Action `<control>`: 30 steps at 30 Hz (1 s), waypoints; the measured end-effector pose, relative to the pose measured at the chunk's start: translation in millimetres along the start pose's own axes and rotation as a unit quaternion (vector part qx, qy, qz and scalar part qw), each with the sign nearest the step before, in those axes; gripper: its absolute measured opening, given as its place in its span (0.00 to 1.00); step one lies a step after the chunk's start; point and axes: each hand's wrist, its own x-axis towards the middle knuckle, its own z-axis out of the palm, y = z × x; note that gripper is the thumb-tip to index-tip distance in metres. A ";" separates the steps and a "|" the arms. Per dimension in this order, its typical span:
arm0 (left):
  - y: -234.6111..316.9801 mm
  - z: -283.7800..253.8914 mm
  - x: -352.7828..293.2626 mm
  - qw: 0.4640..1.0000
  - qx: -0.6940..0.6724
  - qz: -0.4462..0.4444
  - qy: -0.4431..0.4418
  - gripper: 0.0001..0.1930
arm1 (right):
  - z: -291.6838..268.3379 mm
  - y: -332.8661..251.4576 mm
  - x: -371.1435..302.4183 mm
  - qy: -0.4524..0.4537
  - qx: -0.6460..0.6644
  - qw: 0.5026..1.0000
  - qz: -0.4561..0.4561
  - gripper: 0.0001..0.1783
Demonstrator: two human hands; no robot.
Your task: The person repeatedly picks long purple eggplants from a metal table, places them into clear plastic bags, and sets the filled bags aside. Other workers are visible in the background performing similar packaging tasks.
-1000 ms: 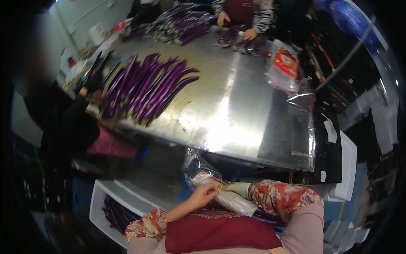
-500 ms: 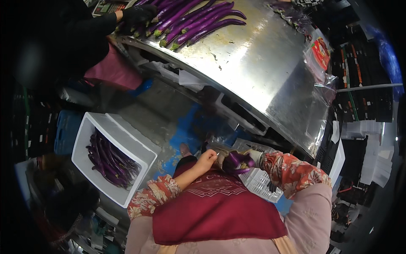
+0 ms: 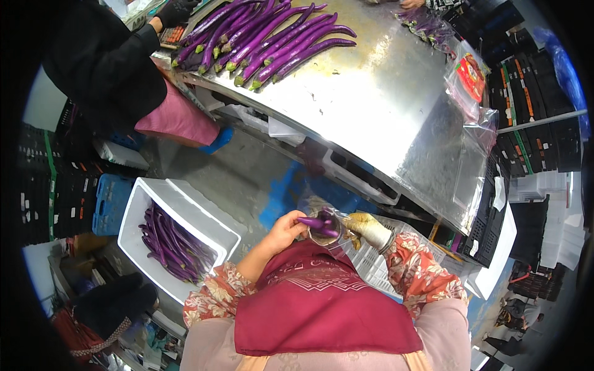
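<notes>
Left hand (image 3: 283, 230) grips purple eggplants (image 3: 317, 222); gloved right hand (image 3: 366, 227) holds clear bag (image 3: 337, 238) around their ends, at chest height. Bagging partway. Left to do: eggplants in white crate (image 3: 185, 207), pile (image 3: 272, 37) on steel counter (image 3: 383, 117).

A produce packing workroom: long purple eggplants (image 3: 272, 43) piled on a steel table (image 3: 383, 117), stacked black crates (image 3: 532, 130) around.

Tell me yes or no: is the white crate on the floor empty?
No, the white crate on the floor to the person's left holds a heap of long purple eggplants.
</notes>
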 end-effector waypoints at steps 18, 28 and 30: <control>38.6 -13.9 -19.3 0.998 -0.017 0.057 0.007 0.03 | 91.6 -69.8 -0.6 0.122 -0.446 0.762 -0.453 0.05; 12.6 -26.3 -35.8 0.985 -0.070 0.081 0.135 0.05 | 109.6 -55.8 13.8 0.115 -0.678 0.676 -0.265 0.12; 7.4 -24.6 -36.8 0.986 -0.070 0.069 0.137 0.05 | 112.8 -56.4 1.2 0.084 -0.709 0.666 -0.216 0.14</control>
